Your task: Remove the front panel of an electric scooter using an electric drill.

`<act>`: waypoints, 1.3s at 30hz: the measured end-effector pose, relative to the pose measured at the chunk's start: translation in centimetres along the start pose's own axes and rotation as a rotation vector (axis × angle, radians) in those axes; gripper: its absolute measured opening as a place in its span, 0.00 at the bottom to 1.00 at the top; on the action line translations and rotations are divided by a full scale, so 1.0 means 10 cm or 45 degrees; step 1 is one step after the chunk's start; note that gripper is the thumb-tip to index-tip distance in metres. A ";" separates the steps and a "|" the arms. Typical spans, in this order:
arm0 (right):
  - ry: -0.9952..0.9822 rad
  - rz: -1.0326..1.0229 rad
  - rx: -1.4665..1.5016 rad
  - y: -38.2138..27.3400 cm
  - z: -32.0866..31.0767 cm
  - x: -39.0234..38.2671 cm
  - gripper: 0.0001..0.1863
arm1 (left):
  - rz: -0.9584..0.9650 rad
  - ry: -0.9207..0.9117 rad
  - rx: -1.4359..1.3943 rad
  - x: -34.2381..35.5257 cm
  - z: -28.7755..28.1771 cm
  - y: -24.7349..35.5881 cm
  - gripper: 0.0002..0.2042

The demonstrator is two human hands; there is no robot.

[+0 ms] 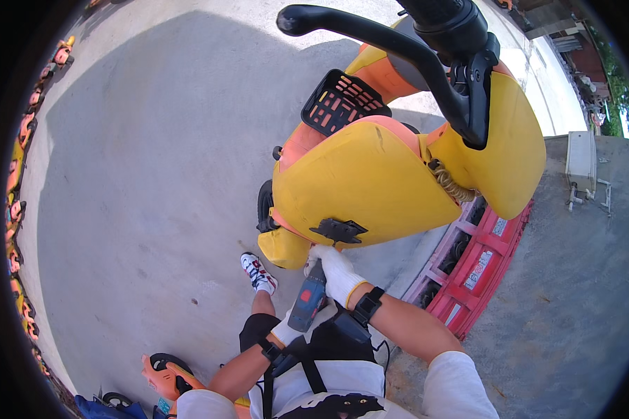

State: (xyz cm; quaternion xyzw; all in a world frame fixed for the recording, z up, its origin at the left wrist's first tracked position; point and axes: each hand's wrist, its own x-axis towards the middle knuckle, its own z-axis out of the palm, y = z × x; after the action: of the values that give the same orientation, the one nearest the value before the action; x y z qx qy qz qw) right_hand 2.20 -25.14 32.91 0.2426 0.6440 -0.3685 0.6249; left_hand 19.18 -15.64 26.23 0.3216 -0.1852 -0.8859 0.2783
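A blue-grey cordless drill [306, 302] with a red mark points forward at the lower edge of the yellow body panel [370, 181] of an orange-and-yellow scooter. My left hand [286, 331], in a white knit glove, is closed round the drill's handle, partly hidden behind the tool. At the front end of the drill is my gloved right hand [340, 274], its fingers closed together against the panel's edge. What they pinch is hidden. Just above them a flat black bracket [339, 230] sits on the panel.
The scooter's black brake lever [391, 45] and handlebar hang over the upper right. A black basket [342, 103] is fixed beyond the panel. Red and pink plastic crates [468, 272] stand right. A white case [580, 159] lies farther off. Another orange vehicle [168, 377] is lower left.
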 end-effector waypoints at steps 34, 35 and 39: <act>-0.523 -0.148 0.208 0.08 -0.31 -0.07 0.08 | 0.238 0.088 1.833 0.10 0.19 0.57 0.18; -0.524 -0.147 0.208 0.09 -0.31 -0.06 0.08 | 0.255 0.088 1.884 0.10 0.18 0.58 0.18; -0.556 -0.219 0.220 0.14 -0.34 0.00 0.08 | 0.290 0.064 1.921 0.12 0.21 0.59 0.17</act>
State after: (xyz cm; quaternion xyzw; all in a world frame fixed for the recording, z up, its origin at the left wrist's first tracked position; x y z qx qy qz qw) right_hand 1.18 -21.67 32.51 0.1541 0.4782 -0.5179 0.6923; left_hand 19.20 -20.59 30.20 0.4237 -0.7659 -0.4775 0.0769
